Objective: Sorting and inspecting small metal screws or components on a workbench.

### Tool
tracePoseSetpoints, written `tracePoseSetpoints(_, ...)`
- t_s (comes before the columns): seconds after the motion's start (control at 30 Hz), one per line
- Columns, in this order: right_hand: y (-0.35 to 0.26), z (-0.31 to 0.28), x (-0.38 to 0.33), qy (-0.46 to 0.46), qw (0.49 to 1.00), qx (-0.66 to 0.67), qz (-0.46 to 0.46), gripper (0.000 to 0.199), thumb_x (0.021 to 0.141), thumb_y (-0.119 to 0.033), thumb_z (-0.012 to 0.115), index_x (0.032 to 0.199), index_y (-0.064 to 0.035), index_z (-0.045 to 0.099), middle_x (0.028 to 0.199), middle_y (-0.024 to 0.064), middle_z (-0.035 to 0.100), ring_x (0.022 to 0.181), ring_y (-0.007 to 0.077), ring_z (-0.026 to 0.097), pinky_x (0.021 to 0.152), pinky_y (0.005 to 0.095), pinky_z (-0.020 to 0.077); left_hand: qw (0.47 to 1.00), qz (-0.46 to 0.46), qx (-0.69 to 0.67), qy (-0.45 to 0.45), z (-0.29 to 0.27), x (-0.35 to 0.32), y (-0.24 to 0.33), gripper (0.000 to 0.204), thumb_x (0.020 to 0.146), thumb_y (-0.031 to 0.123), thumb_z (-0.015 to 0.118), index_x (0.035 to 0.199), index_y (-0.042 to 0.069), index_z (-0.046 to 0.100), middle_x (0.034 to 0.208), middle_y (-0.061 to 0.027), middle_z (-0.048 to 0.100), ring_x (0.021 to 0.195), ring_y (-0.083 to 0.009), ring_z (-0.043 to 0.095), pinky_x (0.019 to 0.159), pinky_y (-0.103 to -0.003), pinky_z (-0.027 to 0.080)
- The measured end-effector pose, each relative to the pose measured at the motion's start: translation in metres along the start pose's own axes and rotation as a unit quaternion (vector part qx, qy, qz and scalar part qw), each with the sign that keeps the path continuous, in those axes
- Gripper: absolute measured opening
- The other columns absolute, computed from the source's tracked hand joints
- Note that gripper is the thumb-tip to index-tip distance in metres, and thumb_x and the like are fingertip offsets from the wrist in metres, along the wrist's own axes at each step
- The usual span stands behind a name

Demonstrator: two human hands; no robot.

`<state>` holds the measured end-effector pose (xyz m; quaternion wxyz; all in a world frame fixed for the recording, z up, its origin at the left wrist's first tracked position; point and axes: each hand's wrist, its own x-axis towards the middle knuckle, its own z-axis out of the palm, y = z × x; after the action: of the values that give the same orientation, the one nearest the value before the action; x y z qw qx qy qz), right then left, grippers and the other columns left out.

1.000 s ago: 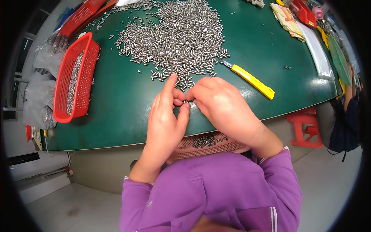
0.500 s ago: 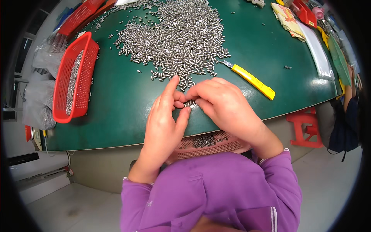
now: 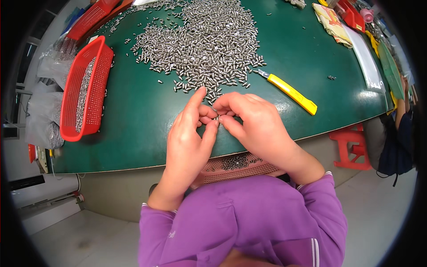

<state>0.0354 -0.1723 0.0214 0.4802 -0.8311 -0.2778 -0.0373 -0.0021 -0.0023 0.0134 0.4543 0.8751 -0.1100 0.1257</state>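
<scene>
My left hand (image 3: 187, 135) and my right hand (image 3: 257, 119) meet over the near part of the green table. Their thumbs and fingertips close around a few small shiny metal parts (image 3: 218, 118), mostly hidden between them. My left index finger stretches away toward the heap, while the other left fingers curl in. The right thumb and fingers bend in from the other side. Just beyond the fingertips spreads a large heap of small, grooved, cylindrical metal parts (image 3: 209, 49). To the right of the heap lies a yellow utility knife (image 3: 291, 93), its blade out.
A red mesh basket (image 3: 100, 109) holding metal parts stands at the left, beside clear plastic bags (image 3: 46, 107). Below the table's near edge, a pink basket (image 3: 262, 167) holds more parts. A folded cloth (image 3: 331, 24) lies far right; a red stool (image 3: 351, 147) stands under that side.
My right thumb and fingertips have moved slightly left, closing in on the left fingertips. The few metal parts between them are now more covered.
</scene>
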Motion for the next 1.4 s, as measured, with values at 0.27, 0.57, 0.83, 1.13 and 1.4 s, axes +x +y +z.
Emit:
tracePoseSetpoints(0.27, 0.002, 0.004, -0.001, 0.014, 1.0, 0.003, -0.026, 0.025, 0.081, 0.0, 0.069, 0.102, -0.0043, 0.057, 0.09, 0.0079, 0.067, 0.087, 0.0298, 0.066, 0.077, 0.0416, 0.0526, 0.999, -0.031, -0.005, -0.01, 0.0, -0.001, 0.002, 0.061, 0.083, -0.007, 0.069, 0.141, -0.002, 0.05, 0.09, -0.0073, 0.066, 0.087, -0.0214, 0.063, 0.08, -0.036, 0.052)
tracePoseSetpoints(0.57, 0.005, 0.003, -0.002, 0.001, 0.998, 0.006, -0.061, 0.03, 0.078, 0.002, 0.068, 0.105, -0.0045, 0.056, 0.095, 0.0074, 0.066, 0.088, 0.0264, 0.067, 0.082, 0.0411, 0.0518, 0.999, -0.023, -0.039, -0.023, -0.002, -0.003, -0.003, 0.061, 0.083, -0.008, 0.068, 0.141, 0.002, 0.051, 0.092, -0.0048, 0.063, 0.088, -0.0193, 0.06, 0.078, -0.034, 0.05)
tracePoseSetpoints(0.83, 0.006, -0.004, -0.004, -0.02, 0.998, 0.0, -0.053, 0.033, 0.079, 0.0, 0.069, 0.11, -0.0036, 0.058, 0.1, 0.01, 0.066, 0.096, 0.0287, 0.065, 0.085, 0.042, 0.0515, 0.998, -0.014, -0.045, -0.03, -0.005, -0.004, -0.008, 0.069, 0.079, -0.01, 0.064, 0.145, 0.003, 0.047, 0.094, -0.0048, 0.063, 0.089, -0.0186, 0.059, 0.079, -0.033, 0.049)
tracePoseSetpoints(1.13, -0.004, -0.003, 0.0, -0.041, 0.994, -0.075, -0.062, 0.031, 0.078, -0.009, 0.078, 0.107, -0.0067, 0.067, 0.098, 0.0092, 0.065, 0.095, 0.032, 0.063, 0.088, 0.0429, 0.05, 0.986, -0.041, -0.156, 0.04, -0.001, -0.008, -0.016, 0.078, 0.08, -0.013, 0.051, 0.154, 0.002, 0.032, 0.107, -0.0082, 0.056, 0.09, -0.0135, 0.055, 0.081, -0.026, 0.048)
tracePoseSetpoints(1.4, -0.003, -0.013, -0.015, -0.088, 0.99, -0.089, -0.068, 0.018, 0.08, -0.01, 0.077, 0.095, -0.0082, 0.068, 0.091, 0.0085, 0.062, 0.091, 0.0313, 0.062, 0.08, 0.043, 0.0512, 0.988, -0.049, -0.137, 0.048, 0.0, -0.009, -0.012, 0.075, 0.082, -0.012, 0.052, 0.154, 0.001, 0.034, 0.109, -0.01, 0.058, 0.093, -0.0156, 0.056, 0.082, -0.029, 0.05)
